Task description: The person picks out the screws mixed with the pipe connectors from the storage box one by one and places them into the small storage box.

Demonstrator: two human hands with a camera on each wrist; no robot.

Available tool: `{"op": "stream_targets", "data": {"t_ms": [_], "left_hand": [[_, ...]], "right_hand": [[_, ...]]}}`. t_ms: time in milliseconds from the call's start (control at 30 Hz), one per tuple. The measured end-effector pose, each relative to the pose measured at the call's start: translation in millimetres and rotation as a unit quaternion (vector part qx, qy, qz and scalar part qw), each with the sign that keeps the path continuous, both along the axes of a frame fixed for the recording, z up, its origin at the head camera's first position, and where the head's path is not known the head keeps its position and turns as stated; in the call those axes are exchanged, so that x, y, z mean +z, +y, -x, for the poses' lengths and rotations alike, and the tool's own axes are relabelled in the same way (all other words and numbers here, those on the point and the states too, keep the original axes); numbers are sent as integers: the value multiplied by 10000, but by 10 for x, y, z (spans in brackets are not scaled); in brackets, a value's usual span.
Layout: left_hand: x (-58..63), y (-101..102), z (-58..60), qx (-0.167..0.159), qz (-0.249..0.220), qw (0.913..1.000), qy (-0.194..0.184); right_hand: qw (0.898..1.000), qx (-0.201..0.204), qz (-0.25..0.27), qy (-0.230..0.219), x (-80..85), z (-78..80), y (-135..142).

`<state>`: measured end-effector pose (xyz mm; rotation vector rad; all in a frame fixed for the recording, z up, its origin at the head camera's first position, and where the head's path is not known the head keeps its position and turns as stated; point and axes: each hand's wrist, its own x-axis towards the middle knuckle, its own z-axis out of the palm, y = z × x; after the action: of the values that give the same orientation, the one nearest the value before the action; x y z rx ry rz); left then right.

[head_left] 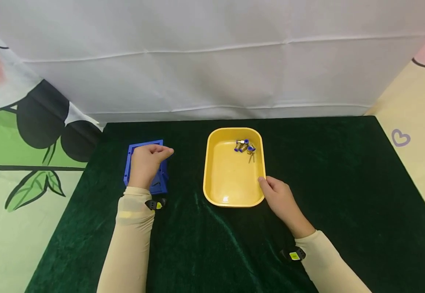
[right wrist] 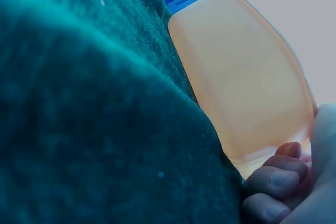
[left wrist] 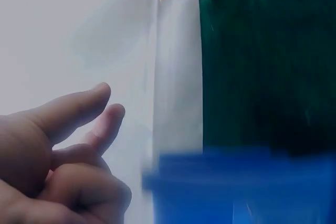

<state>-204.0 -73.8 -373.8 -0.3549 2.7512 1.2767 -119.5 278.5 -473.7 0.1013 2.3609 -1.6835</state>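
My left hand (head_left: pixel 145 165) hovers over a blue plastic box (head_left: pixel 162 190) on the left, covering much of it. In the left wrist view its thumb (left wrist: pixel 79 109) and index fingertip lie close together, the other fingers curled; nothing shows between them. A small dark piece (head_left: pixel 156 184) lies inside the box. My right hand (head_left: pixel 279 199) grips the right rim of a yellow tray (head_left: pixel 230 179), thumb on top and fingers curled below. Several brass-and-blue push-in fittings (head_left: pixel 244 145) lie in the tray's upper right, with thin metal pieces (head_left: pixel 251 157) beside them.
Dark green velvet cloth (head_left: pixel 205 244) covers the table. A white curtain (head_left: pixel 216 81) hangs behind its back edge. Patterned panels stand at the left and right sides. The tray stands to the right of the blue box, with a strip of cloth between.
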Motion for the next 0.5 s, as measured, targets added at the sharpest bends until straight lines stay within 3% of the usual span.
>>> {"op": "stream_targets", "data": {"t_ms": [500], "left_hand": [[107,1042,225,-687,-526,9957,343]], "right_hand": [[9999,-61,-89,107,-33,4,-2]]}}
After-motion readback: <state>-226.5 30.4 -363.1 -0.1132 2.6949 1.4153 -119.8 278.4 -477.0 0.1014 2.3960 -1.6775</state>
